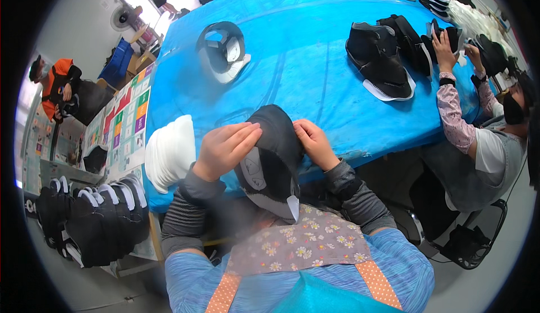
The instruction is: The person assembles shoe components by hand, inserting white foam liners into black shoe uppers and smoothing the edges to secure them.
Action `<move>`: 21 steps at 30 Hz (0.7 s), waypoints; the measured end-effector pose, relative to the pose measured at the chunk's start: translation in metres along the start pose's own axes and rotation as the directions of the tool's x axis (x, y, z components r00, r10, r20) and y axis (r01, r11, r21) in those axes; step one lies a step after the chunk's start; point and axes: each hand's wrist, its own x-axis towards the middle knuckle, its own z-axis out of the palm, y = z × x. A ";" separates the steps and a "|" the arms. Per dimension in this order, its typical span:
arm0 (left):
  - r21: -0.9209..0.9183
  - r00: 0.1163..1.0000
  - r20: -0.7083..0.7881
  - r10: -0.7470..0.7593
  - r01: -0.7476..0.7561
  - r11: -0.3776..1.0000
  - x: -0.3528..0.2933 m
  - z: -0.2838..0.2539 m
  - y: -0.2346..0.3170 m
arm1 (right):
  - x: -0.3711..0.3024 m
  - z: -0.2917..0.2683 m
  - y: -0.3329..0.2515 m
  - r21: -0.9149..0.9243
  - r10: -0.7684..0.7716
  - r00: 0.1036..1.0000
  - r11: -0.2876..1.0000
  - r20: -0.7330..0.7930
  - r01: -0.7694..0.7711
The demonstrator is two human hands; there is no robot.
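A black cap (275, 130) is held between my two hands at the table's near edge, just above my flowered apron. Its inside partly faces me and shows a grey patch with pale ovals and a white strip along the lower rim. My left hand (228, 147) is closed on the cap's left side, fingers over the top of the crown. On the opposite side, my right hand (316, 143) pinches the edge between thumb and fingers. Just left of my left hand lies a stack of white curved pieces (171, 150).
On the blue table cover (298, 43) sits another black cap (237, 29) with its opening up. More black caps (374, 54) lie at right, beside a co-worker's hands (445, 51). Stacked black caps (107, 217) stand on a lower surface at left. Another person (59, 88) works farther left.
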 end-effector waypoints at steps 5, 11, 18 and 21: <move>-0.005 0.998 0.039 0.043 -0.043 0.999 0.004 -0.003 -0.005 | 0.001 0.002 0.001 -0.042 -0.009 1.000 0.999 -0.019 0.008; -0.189 0.992 0.065 0.105 -0.091 0.978 0.020 0.002 -0.001 | 0.002 0.003 0.006 -0.029 -0.023 0.999 0.999 -0.038 0.022; -0.200 0.993 0.054 0.105 -0.092 0.976 0.017 0.001 -0.003 | 0.001 0.003 0.000 -0.036 -0.007 1.000 0.999 -0.018 0.007; -0.195 0.990 0.055 0.133 -0.120 0.973 0.023 -0.001 -0.002 | 0.002 0.003 0.003 -0.035 -0.017 1.000 0.999 -0.025 0.016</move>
